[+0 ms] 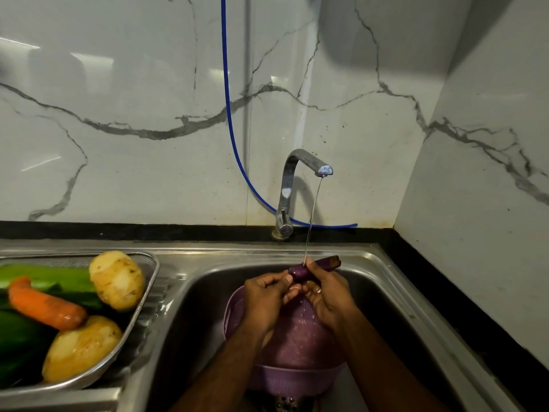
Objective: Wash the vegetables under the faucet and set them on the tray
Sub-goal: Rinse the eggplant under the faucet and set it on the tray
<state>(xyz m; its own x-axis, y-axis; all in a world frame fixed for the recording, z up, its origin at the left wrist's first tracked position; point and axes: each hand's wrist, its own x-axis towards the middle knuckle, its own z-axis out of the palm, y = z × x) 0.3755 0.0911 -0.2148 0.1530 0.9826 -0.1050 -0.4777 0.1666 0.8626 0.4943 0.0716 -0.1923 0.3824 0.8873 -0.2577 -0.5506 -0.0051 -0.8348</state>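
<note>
Far left of fingers: tray [148, 281] with potatoes [117, 279], carrot [44, 307]. Left hand [264, 298] fingers [289, 292] curled, touching small purple eggplant [300, 273] under faucet [300, 173] stream; right hand [329, 295] fingers clamped round eggplant. Beneath fingers: purple colander [297, 346] in sink [386, 292].

Steel sink [386, 281] holds purple colander [297, 352]; drainboard [148, 337] bears tray [148, 281].

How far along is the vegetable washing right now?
Mostly done, it seems: two yellow potatoes, an orange carrot and green cucumbers already lie on the steel mesh tray. In hand: both hands, left and right, hold a small purple eggplant under the chrome faucet's thin stream. Left: setting it on the tray; the purple plastic colander appears empty, though partly hidden.
</note>
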